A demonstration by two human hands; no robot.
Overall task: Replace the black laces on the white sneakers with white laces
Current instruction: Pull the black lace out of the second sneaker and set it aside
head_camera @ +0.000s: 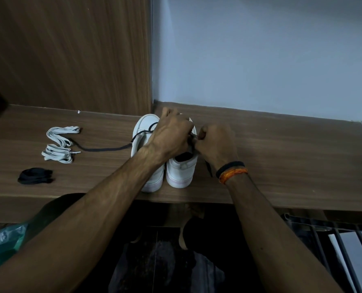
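Note:
Two white sneakers stand side by side on the wooden table (281, 149), heels toward me: the left sneaker (143, 132) and the right sneaker (181, 171). My left hand (171, 136) and my right hand (216, 144) are both closed over the right sneaker's lacing, pinching its black lace; one end hangs beside my right wrist (208, 169). A loose black lace (104, 148) trails left from the left sneaker. Two folded white laces (60, 143) lie at the left, with a bundled black lace (35, 176) nearer the front edge.
A wooden panel (70, 51) rises behind the table's left half and a pale wall (260, 56) behind the right. Below the front edge are a green plastic bag (4, 244) at left and a dark metal rack (334, 240) at right.

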